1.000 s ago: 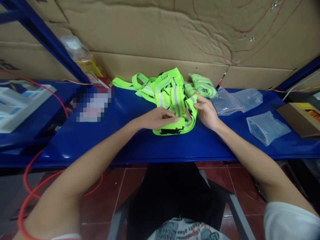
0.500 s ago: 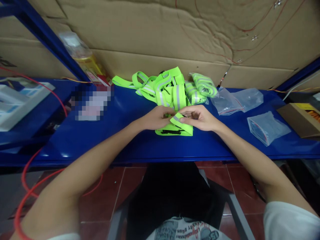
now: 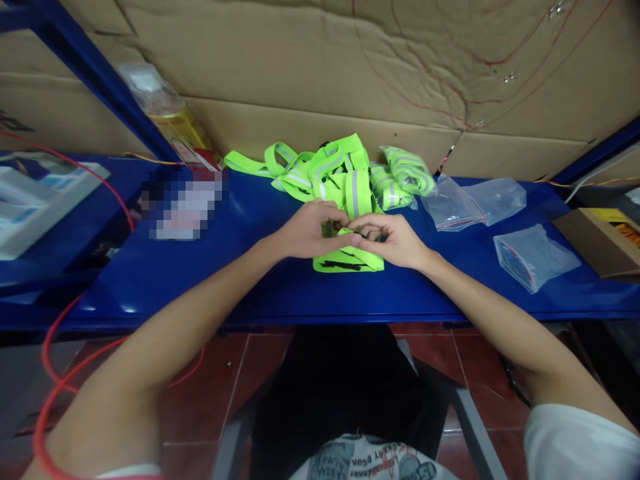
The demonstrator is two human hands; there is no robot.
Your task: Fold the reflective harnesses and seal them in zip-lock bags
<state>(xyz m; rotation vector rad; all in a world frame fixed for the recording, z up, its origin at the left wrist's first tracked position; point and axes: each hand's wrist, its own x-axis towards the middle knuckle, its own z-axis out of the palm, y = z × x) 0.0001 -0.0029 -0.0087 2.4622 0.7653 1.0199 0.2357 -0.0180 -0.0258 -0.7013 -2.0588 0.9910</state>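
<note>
Blue bench (image 3: 250, 293), cardboard (image 3: 280, 60) upright behind it; red tile floor (image 3: 200, 393) below. Strap (image 3: 348, 263), neon green, folded flat, is on the bench near the front edge, under and between the hands; black bits show along its front fold, too blurred to name. Left hand (image 3: 313, 230): thumb and fingers closed on the strap; right hand (image 3: 397, 240): same, gripping it from the other side; fingertips of both meet over the strap, exact contact partly hidden. Pile (image 3: 356, 187) of green straps with grey stripes sits right behind the hands; can't tell if the held one joins it. Bagged straps (image 3: 410, 172) just right of the pile; two clear bags (image 3: 535, 257) further right, then an open box (image 3: 580, 243); bottle (image 3: 175, 123) at back left; red hose (image 3: 47, 353) loops lower left.
</note>
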